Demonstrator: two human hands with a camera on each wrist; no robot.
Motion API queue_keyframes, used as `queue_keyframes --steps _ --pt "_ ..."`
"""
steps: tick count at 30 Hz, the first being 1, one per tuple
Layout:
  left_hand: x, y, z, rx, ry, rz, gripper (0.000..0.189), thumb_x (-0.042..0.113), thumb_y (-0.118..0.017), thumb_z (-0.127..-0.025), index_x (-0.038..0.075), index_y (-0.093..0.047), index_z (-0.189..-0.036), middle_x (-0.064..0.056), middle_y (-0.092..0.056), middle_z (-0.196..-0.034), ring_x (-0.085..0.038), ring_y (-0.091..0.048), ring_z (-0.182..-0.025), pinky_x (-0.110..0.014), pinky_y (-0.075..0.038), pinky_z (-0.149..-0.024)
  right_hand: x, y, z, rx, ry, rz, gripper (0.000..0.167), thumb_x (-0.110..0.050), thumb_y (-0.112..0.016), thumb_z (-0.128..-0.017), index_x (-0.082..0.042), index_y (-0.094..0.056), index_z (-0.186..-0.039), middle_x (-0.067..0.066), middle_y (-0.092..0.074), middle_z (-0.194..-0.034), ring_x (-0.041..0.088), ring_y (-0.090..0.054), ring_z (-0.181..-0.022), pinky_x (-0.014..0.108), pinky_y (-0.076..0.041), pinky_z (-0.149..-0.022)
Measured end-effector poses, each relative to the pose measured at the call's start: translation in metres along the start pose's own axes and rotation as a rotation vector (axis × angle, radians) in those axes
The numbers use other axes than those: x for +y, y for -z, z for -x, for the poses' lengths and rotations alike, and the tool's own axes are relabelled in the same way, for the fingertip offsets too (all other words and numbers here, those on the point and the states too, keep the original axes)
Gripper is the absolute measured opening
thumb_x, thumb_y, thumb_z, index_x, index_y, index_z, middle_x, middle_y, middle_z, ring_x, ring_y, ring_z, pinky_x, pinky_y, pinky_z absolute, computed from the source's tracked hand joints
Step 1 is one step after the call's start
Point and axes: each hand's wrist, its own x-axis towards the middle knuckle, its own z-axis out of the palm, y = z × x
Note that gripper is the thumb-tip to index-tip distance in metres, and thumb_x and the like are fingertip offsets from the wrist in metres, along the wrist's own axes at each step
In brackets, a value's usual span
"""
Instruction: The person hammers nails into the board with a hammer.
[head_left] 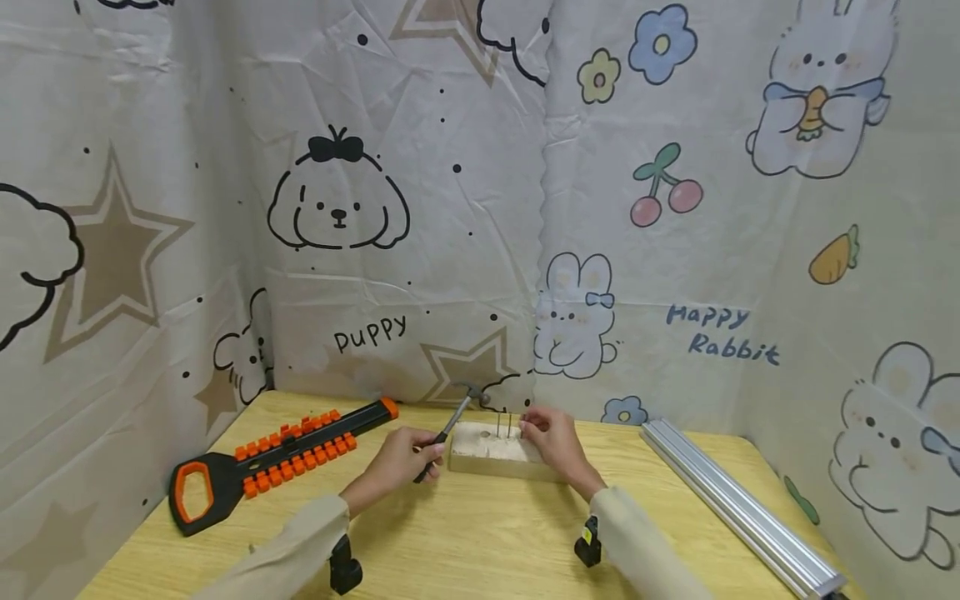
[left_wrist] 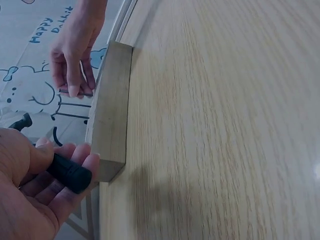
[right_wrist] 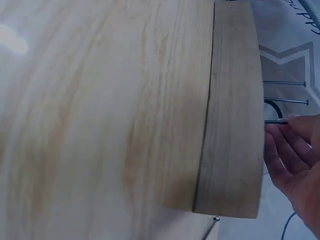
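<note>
My left hand [head_left: 397, 465] grips a claw hammer [head_left: 453, 419] by its black handle; the head points up and away, left of a pale wooden block [head_left: 487, 463]. Two nails [right_wrist: 285, 83] stand upright, side by side, in the block's top. To the right of them, my right hand [head_left: 555, 443] pinches another nail [right_wrist: 274, 122] between thumb and fingers, its lower end at the block's top face. In the left wrist view the hammer handle [left_wrist: 70, 172] lies across the curled fingers, and the hammer's head is only partly visible.
A black-and-orange rack [head_left: 300, 454] with rows of orange clips lies at the left of the wooden table [head_left: 465, 542]. At the right lies a long silver metal bar [head_left: 738, 508]. A printed cloth [head_left: 450, 250] hangs behind the table. Beyond the block's end is a thin round-headed pin [right_wrist: 212, 225].
</note>
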Motion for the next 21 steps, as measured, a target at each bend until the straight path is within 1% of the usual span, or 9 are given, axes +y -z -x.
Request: queue_keyframes --steps 3,6,9,11,12,14,17,19,21 --pt "0.001 0.000 -0.001 0.008 -0.011 -0.011 0.022 0.001 -0.061 -0.105 -0.015 -0.069 -0.117 -0.025 -0.071 -0.088 -0.028 -0.073 -0.068 -0.041 -0.063 -0.061 0.003 -0.004 0.000 0.011 0.005 -0.048 0.006 0.003 -0.072 -0.096 0.007 -0.075 -0.100 0.016 -0.076 -0.092 0.022 -0.071 -0.080 0.020 -0.055 -0.070" --pt "0.004 -0.001 -0.004 0.021 -0.035 -0.049 0.021 0.003 -0.061 -0.105 -0.013 -0.071 -0.114 -0.023 -0.071 -0.088 -0.024 -0.071 -0.067 -0.034 -0.062 -0.059 0.006 -0.006 0.001 0.027 -0.007 -0.070 0.006 0.001 -0.072 -0.097 0.006 -0.075 -0.099 0.016 -0.076 -0.094 0.022 -0.073 -0.083 0.019 -0.055 -0.073" --pt "0.011 -0.003 -0.010 0.049 -0.071 -0.098 0.018 0.004 -0.062 -0.105 -0.009 -0.074 -0.109 -0.020 -0.071 -0.086 -0.023 -0.070 -0.067 -0.029 -0.059 -0.058 0.008 -0.005 0.003 0.046 -0.032 -0.071 0.006 -0.001 -0.073 -0.097 0.003 -0.076 -0.100 0.014 -0.077 -0.096 0.020 -0.072 -0.086 0.020 -0.055 -0.075" --pt "0.018 -0.005 -0.015 0.071 -0.110 -0.152 0.016 0.005 -0.063 -0.104 -0.005 -0.076 -0.103 -0.019 -0.071 -0.085 -0.022 -0.069 -0.067 -0.026 -0.058 -0.058 0.009 -0.004 0.004 0.062 -0.043 -0.065 0.006 -0.003 -0.073 -0.097 0.001 -0.076 -0.099 0.014 -0.077 -0.096 0.018 -0.072 -0.087 0.020 -0.055 -0.076" --pt "0.021 -0.006 -0.018 0.085 -0.135 -0.189 0.015 0.006 -0.063 -0.104 -0.002 -0.076 -0.102 -0.016 -0.072 -0.084 -0.020 -0.068 -0.066 -0.025 -0.056 -0.057 0.010 -0.003 0.004 0.068 -0.051 -0.064 0.005 -0.003 -0.073 -0.097 0.001 -0.076 -0.099 0.013 -0.077 -0.096 0.018 -0.071 -0.086 0.020 -0.054 -0.076" --pt "0.025 -0.010 -0.023 0.126 -0.214 -0.297 0.013 0.008 -0.065 -0.104 0.002 -0.077 -0.101 -0.010 -0.073 -0.083 -0.015 -0.063 -0.062 -0.023 -0.051 -0.055 0.011 -0.004 0.005 0.073 -0.057 -0.071 0.004 -0.003 -0.074 -0.097 0.000 -0.076 -0.099 0.013 -0.076 -0.096 0.017 -0.071 -0.087 0.019 -0.054 -0.077" --pt "0.031 -0.015 -0.032 0.211 -0.350 -0.462 0.010 0.008 -0.069 -0.101 0.004 -0.078 -0.102 -0.005 -0.075 -0.083 -0.007 -0.056 -0.060 -0.021 -0.045 -0.055 0.011 -0.005 0.006 0.074 -0.055 -0.086 0.005 -0.003 -0.074 -0.097 0.001 -0.076 -0.099 0.014 -0.076 -0.097 0.017 -0.071 -0.087 0.018 -0.054 -0.077" --pt "0.035 -0.017 -0.037 0.271 -0.428 -0.518 0.010 0.007 -0.069 -0.101 0.004 -0.078 -0.102 -0.005 -0.076 -0.084 -0.007 -0.056 -0.060 -0.022 -0.044 -0.056 0.011 -0.007 0.006 0.072 -0.046 -0.095 0.005 -0.003 -0.074 -0.097 0.002 -0.075 -0.100 0.015 -0.076 -0.098 0.017 -0.070 -0.087 0.018 -0.053 -0.076" --pt "0.038 -0.019 -0.043 0.316 -0.467 -0.528 0.010 0.007 -0.069 -0.101 0.002 -0.078 -0.102 -0.007 -0.075 -0.085 -0.010 -0.059 -0.062 -0.024 -0.045 -0.056 0.011 -0.009 0.005 0.073 -0.038 -0.098 0.005 -0.002 -0.074 -0.097 0.002 -0.075 -0.099 0.015 -0.076 -0.097 0.016 -0.070 -0.086 0.018 -0.053 -0.075"
